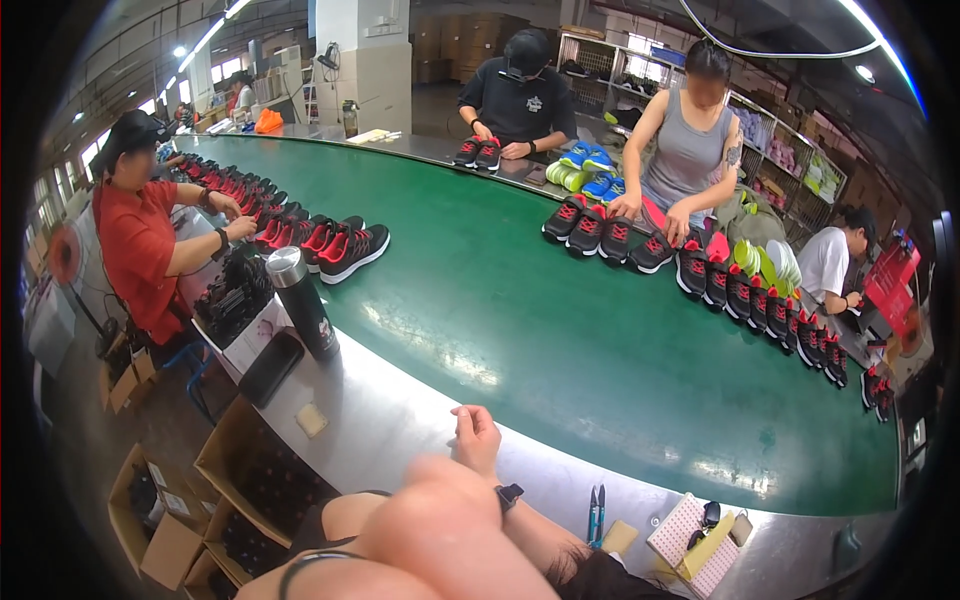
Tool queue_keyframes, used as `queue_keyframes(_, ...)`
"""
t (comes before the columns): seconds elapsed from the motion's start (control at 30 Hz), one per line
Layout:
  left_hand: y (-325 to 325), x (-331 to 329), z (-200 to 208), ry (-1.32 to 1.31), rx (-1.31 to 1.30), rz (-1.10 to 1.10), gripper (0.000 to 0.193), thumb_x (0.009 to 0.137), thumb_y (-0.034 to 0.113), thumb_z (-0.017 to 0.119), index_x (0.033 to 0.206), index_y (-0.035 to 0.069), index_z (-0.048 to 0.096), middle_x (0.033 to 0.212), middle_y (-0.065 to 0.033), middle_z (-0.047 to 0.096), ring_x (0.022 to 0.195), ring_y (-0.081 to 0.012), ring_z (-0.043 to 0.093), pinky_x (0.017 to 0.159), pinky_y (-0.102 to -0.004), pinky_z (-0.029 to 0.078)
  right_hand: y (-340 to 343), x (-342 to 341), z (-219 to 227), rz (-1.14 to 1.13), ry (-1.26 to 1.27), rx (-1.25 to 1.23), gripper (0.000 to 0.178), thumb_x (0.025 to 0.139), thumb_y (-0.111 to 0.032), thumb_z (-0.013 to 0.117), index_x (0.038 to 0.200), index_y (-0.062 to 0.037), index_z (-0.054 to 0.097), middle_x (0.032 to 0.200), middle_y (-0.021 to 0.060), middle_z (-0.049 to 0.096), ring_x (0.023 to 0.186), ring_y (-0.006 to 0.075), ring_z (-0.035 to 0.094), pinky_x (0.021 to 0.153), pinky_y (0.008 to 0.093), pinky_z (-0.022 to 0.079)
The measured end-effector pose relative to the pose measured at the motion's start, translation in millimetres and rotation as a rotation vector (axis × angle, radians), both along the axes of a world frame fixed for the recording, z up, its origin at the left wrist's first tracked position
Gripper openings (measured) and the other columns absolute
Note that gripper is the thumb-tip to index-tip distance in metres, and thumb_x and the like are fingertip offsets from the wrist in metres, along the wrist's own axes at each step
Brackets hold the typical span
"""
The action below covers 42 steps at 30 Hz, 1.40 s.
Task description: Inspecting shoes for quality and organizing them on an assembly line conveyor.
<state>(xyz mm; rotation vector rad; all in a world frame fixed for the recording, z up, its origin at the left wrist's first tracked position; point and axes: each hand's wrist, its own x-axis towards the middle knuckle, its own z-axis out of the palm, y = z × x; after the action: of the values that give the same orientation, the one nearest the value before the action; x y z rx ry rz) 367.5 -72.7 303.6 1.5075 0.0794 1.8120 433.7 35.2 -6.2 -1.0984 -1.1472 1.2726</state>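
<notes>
My right hand point(478, 435) rests at the near metal edge beside the green conveyor belt point(520, 310). Its fingers are loosely curled in, and nothing shows in them. A dark watch is on that wrist. Across it, close to the camera, my left arm and hand point(430, 500) make a large blurred shape whose fingers I cannot make out. Nearest on the metal ledge point(385, 420) are scissors-like snips point(597, 515) with blue-green handles. A beige block point(620, 538) lies next to them.
Black-and-red sneakers point(355, 250) line the belt's left; more sneakers point(615, 240) run along the far right edge. Several co-workers handle shoes around it. A dark flask point(303, 305), a black case point(271, 368) and a dotted pad point(690, 540) sit on the ledge. Cardboard boxes point(235, 460) stand lower left.
</notes>
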Motion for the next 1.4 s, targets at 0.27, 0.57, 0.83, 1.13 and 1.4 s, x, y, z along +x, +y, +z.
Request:
queue_keyframes(0.27,-2.6,5.3,-4.5,0.036,0.075,0.031,0.022,0.088,0.034,0.062,0.094,0.013,0.061,0.090,-0.0035,0.058,0.097,-0.0214,0.051,0.089,-0.0290,0.036,-0.3,8.3,7.2,0.027,0.047,0.014,0.020,0.095,-0.021,0.054,0.091,-0.0035,0.064,0.066,-0.0040,0.053,0.058,0.0030,0.044,0.050,0.0212,0.036)
queue_keyframes(0.57,57.6,36.1,-80.6,0.224,-0.350,0.607,0.015,0.091,0.007,0.048,0.077,0.003,0.049,0.078,-0.0054,0.052,0.072,-0.0143,0.049,0.069,-0.0255,0.039,6.0,32.7,-11.4,-0.018,0.057,0.042,0.020,0.095,-0.021,0.055,0.092,-0.0037,0.064,0.067,-0.0033,0.053,0.059,0.0036,0.045,0.052,0.0215,0.037)
queue_keyframes(0.83,124.9,-7.9,-253.5,-0.217,-1.211,0.388,0.028,0.097,0.027,0.042,0.078,0.010,0.054,0.072,-0.0003,0.054,0.069,-0.0124,0.052,0.070,-0.0263,0.041,-6.4,24.9,-0.9,0.009,0.024,-0.002,0.021,0.095,-0.021,0.054,0.093,-0.0026,0.063,0.071,-0.0018,0.058,0.062,0.0043,0.047,0.056,0.0214,0.039)
queue_keyframes(1.13,142.1,9.9,-299.8,0.061,-1.114,0.324,0.041,0.101,0.036,0.038,0.079,0.007,0.057,0.071,-0.0019,0.057,0.063,-0.0112,0.052,0.060,-0.0258,0.042,-9.3,39.8,9.1,0.029,-0.036,0.010,0.020,0.095,-0.019,0.055,0.093,-0.0010,0.062,0.073,0.0005,0.062,0.064,0.0056,0.053,0.060,0.0221,0.044)
queue_keyframes(1.4,129.1,22.6,-309.4,0.235,-0.955,0.481,0.037,0.100,0.029,0.043,0.077,0.003,0.056,0.068,-0.0021,0.055,0.062,-0.0089,0.048,0.057,-0.0256,0.041,-11.7,50.6,8.8,0.036,-0.066,0.024,0.019,0.094,-0.019,0.056,0.092,-0.0010,0.061,0.070,0.0022,0.062,0.064,0.0070,0.055,0.059,0.0237,0.045)
